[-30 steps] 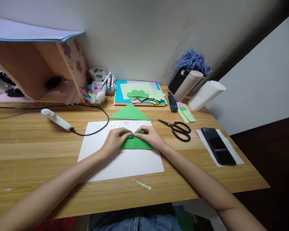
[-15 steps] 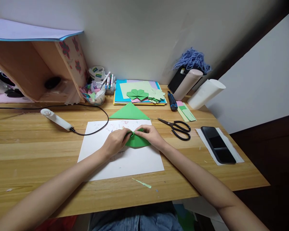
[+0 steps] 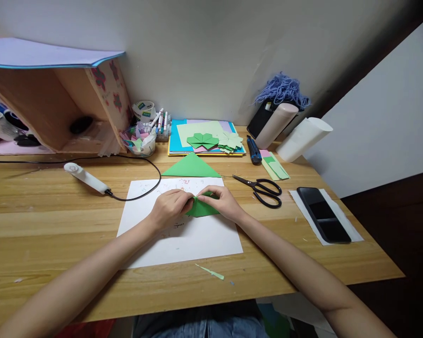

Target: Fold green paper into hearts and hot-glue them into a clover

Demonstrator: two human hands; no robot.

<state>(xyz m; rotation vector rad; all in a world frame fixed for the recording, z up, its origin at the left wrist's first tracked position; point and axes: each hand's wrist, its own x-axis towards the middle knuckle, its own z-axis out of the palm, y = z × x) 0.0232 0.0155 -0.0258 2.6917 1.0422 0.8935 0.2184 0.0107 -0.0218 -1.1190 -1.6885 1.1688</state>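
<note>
A folded piece of green paper [image 3: 203,209] is held between both hands, over a white sheet [image 3: 183,241] on the wooden desk. My left hand [image 3: 171,206] is closed on its left part, with fingertips pinching near the top edge. From the other side my right hand [image 3: 223,202] pinches the paper, thumb and fingers meeting close to the left fingertips. The fold between the fingers is partly hidden. Just beyond the white sheet lies a green paper triangle [image 3: 193,166]. To the right rest black-handled scissors [image 3: 262,188], their blades pointing left.
Behind are stacked coloured papers [image 3: 178,141] with green paper shapes [image 3: 202,140] on top. A utility knife [image 3: 254,150], paper strips [image 3: 274,165] and a phone [image 3: 322,213] lie right. Leftward are a white corded device [image 3: 86,178], a cardboard box [image 3: 109,103] and a scrap tub [image 3: 139,143].
The green paper has been tilted or folded slightly between my fingers, so less of its left part shows. Both hands stay pinched on it, and the whole view has shifted a little.
</note>
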